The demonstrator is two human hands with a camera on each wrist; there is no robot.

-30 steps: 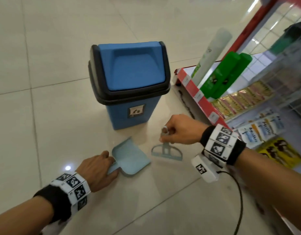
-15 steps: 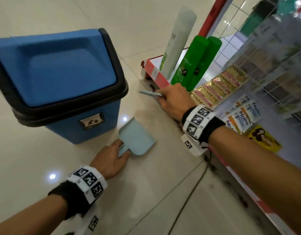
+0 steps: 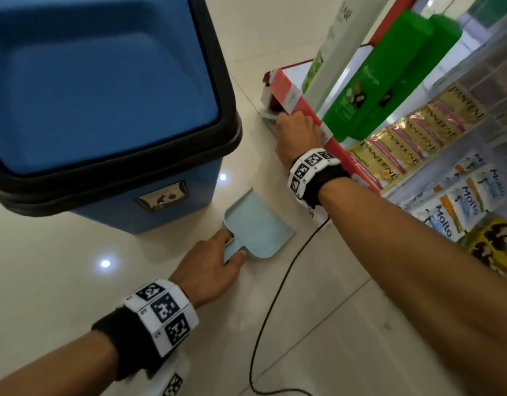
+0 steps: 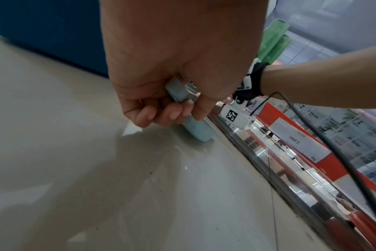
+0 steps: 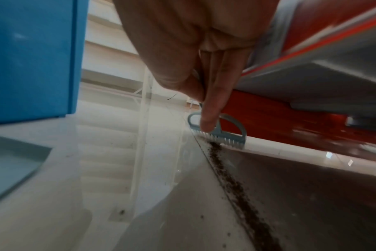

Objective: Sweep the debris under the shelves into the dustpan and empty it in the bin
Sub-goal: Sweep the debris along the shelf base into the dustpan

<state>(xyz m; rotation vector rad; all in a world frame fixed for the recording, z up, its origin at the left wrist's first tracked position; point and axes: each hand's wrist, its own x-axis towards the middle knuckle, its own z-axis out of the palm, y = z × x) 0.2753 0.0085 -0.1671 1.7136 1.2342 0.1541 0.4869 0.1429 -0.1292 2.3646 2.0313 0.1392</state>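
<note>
A light blue dustpan [image 3: 260,224] lies flat on the tiled floor in front of the blue bin [image 3: 103,110]. My left hand [image 3: 232,247] grips its handle [image 4: 191,122], fingers curled under it. My right hand [image 3: 289,124] holds a small light blue brush [image 3: 268,115] at the foot of the shelf. In the right wrist view the brush's [image 5: 221,134] bristles touch the floor at the far end of a dark line of debris [image 5: 232,178], which runs along the shelf base. The dustpan's [image 5: 13,163] open edge shows at the lower left there.
The red-edged bottom shelf [image 3: 309,110] carries green bottles [image 3: 375,75] and shampoo sachets [image 3: 403,144]. A black cable [image 3: 275,295] trails from my right wrist across the floor. The bin [image 5: 30,59] stands close on the left of the shelf.
My right hand has carried the brush from the open floor near the dustpan to the shelf's base. My left hand keeps its hold on the dustpan handle. The head view has come lower and closer.
</note>
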